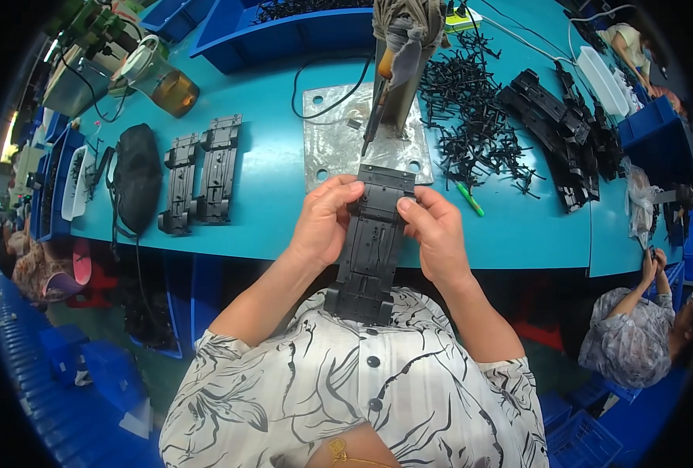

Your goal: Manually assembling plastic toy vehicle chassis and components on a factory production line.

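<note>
Between my two hands is a long black plastic chassis-like part [374, 242], tilted with its far end at the metal plate's near edge. My left hand [325, 217] grips its left side, thumb on top. On the opposite side my right hand [434, 230] pinches it, thumb pressed on the upper face. Just beyond the part's far end, a thin pointed tool tip [367, 147] hangs from an upright post [401, 93] wrapped in grey cloth. The post stands on a square metal plate [335, 109] with holes in its corners.
Two similar black parts [220, 168] lie at left beside a black pouch [137, 179] and a jug of amber liquid [171, 87]. Right of the plate are a heap of small black pieces [479, 109], a green pen [470, 200] and stacked black parts [557, 125]. Other people sit at both sides.
</note>
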### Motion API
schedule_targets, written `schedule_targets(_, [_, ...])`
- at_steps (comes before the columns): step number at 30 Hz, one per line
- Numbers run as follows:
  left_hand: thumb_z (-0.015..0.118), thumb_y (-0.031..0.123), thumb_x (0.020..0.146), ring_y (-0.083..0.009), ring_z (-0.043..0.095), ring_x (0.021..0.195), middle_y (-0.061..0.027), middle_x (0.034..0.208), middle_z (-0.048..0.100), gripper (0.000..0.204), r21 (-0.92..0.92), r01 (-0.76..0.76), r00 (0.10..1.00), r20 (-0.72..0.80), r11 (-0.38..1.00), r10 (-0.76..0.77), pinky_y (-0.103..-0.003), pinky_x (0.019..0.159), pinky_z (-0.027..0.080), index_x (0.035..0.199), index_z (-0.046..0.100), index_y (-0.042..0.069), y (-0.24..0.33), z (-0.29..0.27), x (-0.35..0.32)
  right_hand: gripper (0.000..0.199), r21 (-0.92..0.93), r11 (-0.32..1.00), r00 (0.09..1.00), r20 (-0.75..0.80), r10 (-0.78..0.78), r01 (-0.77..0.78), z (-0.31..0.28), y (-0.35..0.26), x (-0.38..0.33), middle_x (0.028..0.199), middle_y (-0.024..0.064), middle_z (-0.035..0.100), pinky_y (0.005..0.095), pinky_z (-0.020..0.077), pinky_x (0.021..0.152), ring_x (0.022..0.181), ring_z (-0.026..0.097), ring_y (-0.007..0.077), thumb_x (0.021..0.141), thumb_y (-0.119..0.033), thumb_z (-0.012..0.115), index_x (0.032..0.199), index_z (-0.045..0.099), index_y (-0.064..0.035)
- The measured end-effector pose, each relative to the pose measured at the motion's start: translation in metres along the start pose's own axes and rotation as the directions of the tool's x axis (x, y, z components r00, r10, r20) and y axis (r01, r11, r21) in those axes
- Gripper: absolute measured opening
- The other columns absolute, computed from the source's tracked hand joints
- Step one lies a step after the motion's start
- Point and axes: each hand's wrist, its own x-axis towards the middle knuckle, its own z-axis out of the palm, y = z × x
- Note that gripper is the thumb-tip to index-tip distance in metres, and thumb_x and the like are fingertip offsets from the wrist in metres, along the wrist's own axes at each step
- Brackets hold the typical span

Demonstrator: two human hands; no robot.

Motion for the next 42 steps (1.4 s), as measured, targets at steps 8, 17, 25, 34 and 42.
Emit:
schedule_targets(8, [0.062,0.014,0.083,-0.0123,0.060,0.074,-0.0050,0.084,0.061,0.018,0.052,-0.048,0.999,0.019,0.997,0.047,-0.026,0.068,0.051,0.094,0.057,0.002,0.012,-0.001,0.012,0.019,-0.020,0.999,0.999,0.002,-0.040,0.040,0.005,0.001,0.014,0.086,-0.0024,0.060,0.0201,0.0398,0.063,0.076,0.052,0.0040,0.087,-0.019,0.059,0.099,0.060,-0.0034])
schedule_targets(17, [0.062,0.014,0.082,-0.0117,0.059,0.071,-0.0046,0.082,0.060,0.016,0.055,-0.083,0.994,0.071,0.995,0.079,-0.024,0.061,0.051,0.092,0.057,0.001,0.022,0.003,0.014,0.019,0.004,0.997,0.996,0.028,-0.080,0.080,0.011,-0.006,0.016,0.085,-0.0026,0.060,0.0204,0.0402,0.063,0.076,0.051,0.0039,0.088,-0.019,0.059,0.098,0.059,-0.0034])
schedule_targets(25, [0.062,0.013,0.082,-0.0123,0.059,0.072,-0.0049,0.083,0.061,0.017,0.038,-0.077,0.997,0.023,0.996,0.076,-0.025,0.064,0.050,0.093,0.057,0.001,0.025,0.004,0.014,0.019,-0.001,0.998,0.997,0.023,-0.070,0.070,0.013,-0.009,0.018,0.086,-0.0023,0.060,0.0206,0.0403,0.063,0.076,0.052,0.0039,0.088,-0.019,0.059,0.099,0.060,-0.0032])
schedule_targets(34, [0.061,0.015,0.083,-0.0119,0.059,0.074,-0.0045,0.084,0.061,0.018,0.043,-0.065,0.998,0.009,0.997,0.065,-0.024,0.067,0.050,0.093,0.058,0.001,0.026,0.006,0.014,0.020,0.006,0.998,0.998,0.014,-0.063,0.063,0.014,-0.010,0.018,0.085,-0.0015,0.061,0.0212,0.0421,0.064,0.075,0.053,0.0048,0.088,-0.021,0.060,0.097,0.060,-0.0032])
schedule_targets(42, [0.062,0.017,0.083,-0.0117,0.059,0.074,-0.0046,0.084,0.061,0.019,0.087,-0.060,0.998,0.002,0.994,0.060,-0.024,0.067,0.050,0.094,0.058,0.001,0.027,0.004,0.014,0.020,0.017,0.998,0.998,0.023,-0.057,0.056,0.014,-0.009,0.018,0.086,-0.0005,0.061,0.0214,0.0426,0.064,0.076,0.054,0.0055,0.089,-0.020,0.059,0.098,0.060,-0.0029])
